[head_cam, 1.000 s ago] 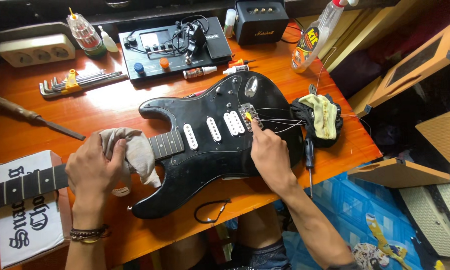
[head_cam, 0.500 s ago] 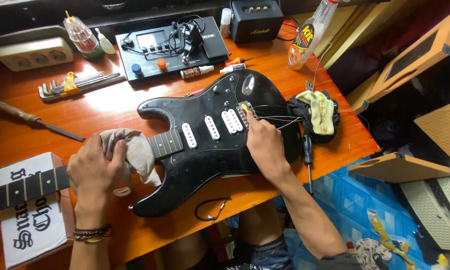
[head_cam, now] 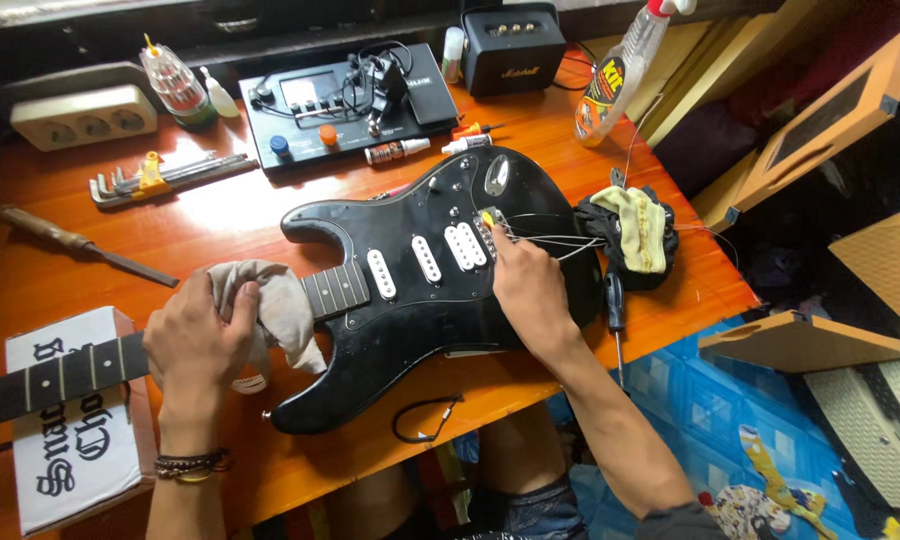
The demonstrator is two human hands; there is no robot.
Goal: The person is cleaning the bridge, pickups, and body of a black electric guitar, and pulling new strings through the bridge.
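Black guitar (head_cam: 410, 300): right hand (head_cam: 530, 290) fingers (head_cam: 498, 236) pinch strings (head_cam: 550, 240).

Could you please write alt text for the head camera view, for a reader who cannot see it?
A black electric guitar lies flat on an orange wooden table. The left hand presses a grey cloth on its neck, and the right hand works at the loose strings by the bridge. Hex keys and a screwdriver lie nearby.
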